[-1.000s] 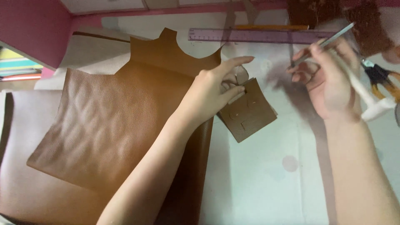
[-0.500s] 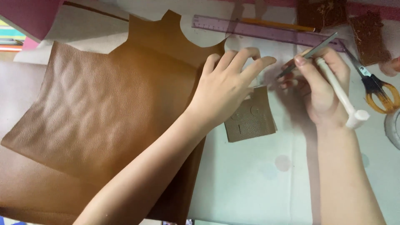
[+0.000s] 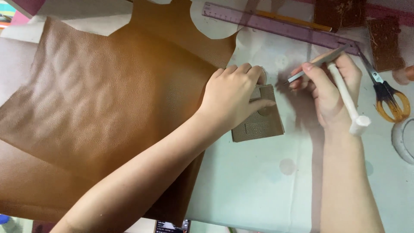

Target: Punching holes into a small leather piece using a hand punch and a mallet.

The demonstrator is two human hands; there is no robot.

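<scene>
My left hand [image 3: 233, 97] presses down on a small brown leather piece [image 3: 263, 123] with cut slots, fingers curled over its upper edge. The piece lies on a pale work surface [image 3: 258, 185] beside a large brown leather sheet [image 3: 108, 99]. My right hand [image 3: 330, 92] grips a thin silver pen-like tool [image 3: 317, 64], its tip pointing left toward the small piece, a short gap away. The same hand also holds a white stick tool [image 3: 347, 101] that runs down across the back of the hand.
A purple ruler [image 3: 276, 26] lies along the far edge with a pencil [image 3: 293, 20] behind it. Scissors with amber handles [image 3: 386, 92] sit at the right. Dark brown leather scraps [image 3: 386, 43] lie at the top right, a white roll [image 3: 405, 140] at the right edge.
My left hand has curled from spread fingers into a firmer press on the small piece. My right hand lowered the silver tool's tip toward the piece.
</scene>
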